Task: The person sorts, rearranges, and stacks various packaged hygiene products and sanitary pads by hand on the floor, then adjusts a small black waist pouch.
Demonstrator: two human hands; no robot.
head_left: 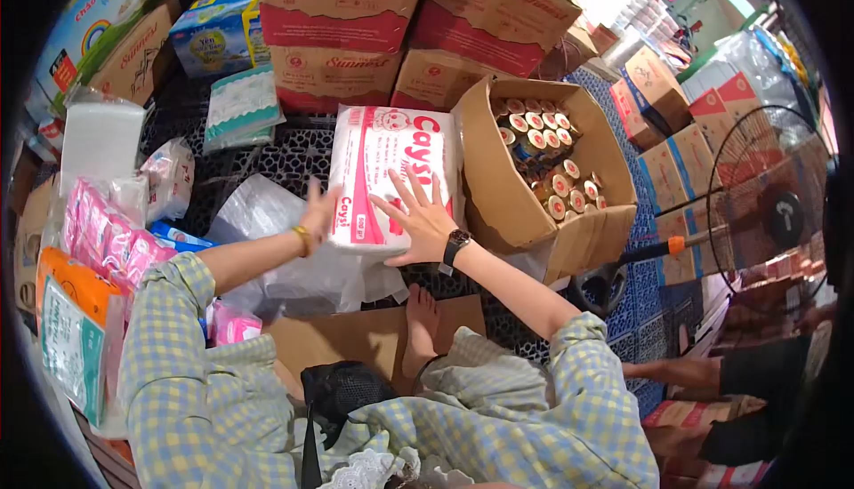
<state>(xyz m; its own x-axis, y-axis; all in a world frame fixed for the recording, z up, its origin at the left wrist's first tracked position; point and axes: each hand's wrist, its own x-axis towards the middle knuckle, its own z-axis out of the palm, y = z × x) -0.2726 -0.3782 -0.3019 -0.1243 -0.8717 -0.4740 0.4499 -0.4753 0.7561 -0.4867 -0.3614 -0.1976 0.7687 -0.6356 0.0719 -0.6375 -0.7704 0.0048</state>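
White pack [372,147]: lying flat straight ahead of the body, between crumpled plastic [298,267] and the open carton [496,200], probably kept there for easy reach by both arms.
Left hand [315,215]: beside the pack's left edge, blurred; impossible to tell whether touching, or how tightly the fingers are bent.
Right hand [425,225]: fingers spread wide over the pack's lower right, nothing pinched, palm turned down, apparently to steady or flatten; firmness of contact hard to judge.
Carton stack [338,71]: just beyond the pack, perhaps set back to leave working room.
Jars [559,184]: upright in the open carton, probably grouped to hold one another up; round, gold-rimmed lids, glossy sides.
Pack wrapping: smooth, shiny film, printed pink and red, soft rounded corners on a thick rectangular block.
Crumpled plastic: thin, translucent, loosely creased.
Open carton: matt brown board, stiff walls, flaps bent outward.
Floor [304,149]: dark, with a pale lattice pattern.
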